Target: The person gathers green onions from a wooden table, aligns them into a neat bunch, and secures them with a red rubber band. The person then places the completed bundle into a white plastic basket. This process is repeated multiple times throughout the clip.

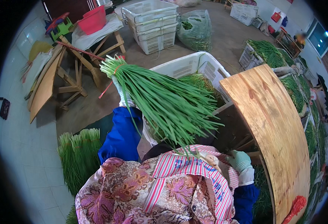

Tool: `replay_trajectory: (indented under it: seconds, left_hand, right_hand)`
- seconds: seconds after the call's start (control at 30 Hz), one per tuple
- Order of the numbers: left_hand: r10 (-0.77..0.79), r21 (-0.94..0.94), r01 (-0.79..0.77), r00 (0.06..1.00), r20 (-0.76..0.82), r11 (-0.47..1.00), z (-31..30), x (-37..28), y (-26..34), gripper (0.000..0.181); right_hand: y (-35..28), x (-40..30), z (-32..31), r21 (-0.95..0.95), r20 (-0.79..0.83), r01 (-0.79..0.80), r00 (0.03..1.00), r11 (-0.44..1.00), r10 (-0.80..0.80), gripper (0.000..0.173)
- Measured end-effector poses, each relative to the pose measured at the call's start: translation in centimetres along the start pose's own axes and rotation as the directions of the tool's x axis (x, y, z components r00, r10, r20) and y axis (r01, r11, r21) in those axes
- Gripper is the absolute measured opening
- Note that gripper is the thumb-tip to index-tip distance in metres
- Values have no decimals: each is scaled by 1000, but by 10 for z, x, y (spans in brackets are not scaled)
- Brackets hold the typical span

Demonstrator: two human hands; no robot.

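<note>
My left hand (pixel 120 88), in a pale glove, holds up a large bunch of garlic chives (pixel 164 98) close to its white stem ends. A red tie (pixel 119 68) circles the stems, and one red tail hangs below the hand. The green leaves fan out to the right over my lap. My right hand (pixel 240 161), in a pale green glove, is low at my right side, its fingers curled at the edge of a striped cloth (pixel 180 165) worn over my patterned clothing. Part of those fingers is hidden.
A wooden board (pixel 273 126) rises close on my right, with red ties (pixel 295 208) on it. Before me stands a white plastic crate (pixel 178 68) with loose greens. Tied chive bunches (pixel 80 156) stand at left. Stacked crates (pixel 152 28) and a filled bag (pixel 196 33) are farther back.
</note>
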State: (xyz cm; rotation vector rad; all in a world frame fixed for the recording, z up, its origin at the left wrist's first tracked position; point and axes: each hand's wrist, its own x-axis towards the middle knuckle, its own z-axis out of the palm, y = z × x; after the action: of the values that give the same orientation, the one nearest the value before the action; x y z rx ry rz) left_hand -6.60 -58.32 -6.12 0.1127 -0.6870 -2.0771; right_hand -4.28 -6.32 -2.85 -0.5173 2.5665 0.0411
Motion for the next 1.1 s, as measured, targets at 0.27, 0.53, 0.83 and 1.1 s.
replay_trajectory:
  seconds: [0.27, 0.53, 0.83, 1.1]
  left_hand:
    - [-132, 7, 133, 975, 181, 991, 41, 5, 90, 71]
    - [-132, 444, 51, 979, 154, 894, 25, 46, 247, 49]
    - [-329, 972, 213, 929, -169, 100, -136, -38, 235, 41]
    - [-619, 725, 606, 717, -320, 327, -240, -112, 116, 58]
  right_hand:
    - [35, 65, 85, 693, -121, 148, 989, 706, -88, 33]
    - [44, 67, 120, 769, -134, 155, 988, 620, -81, 27]
    - [45, 107, 156, 889, 86, -70, 996, 453, -14, 31]
    - [20, 128, 135, 640, 134, -113, 990, 760, 34, 33]
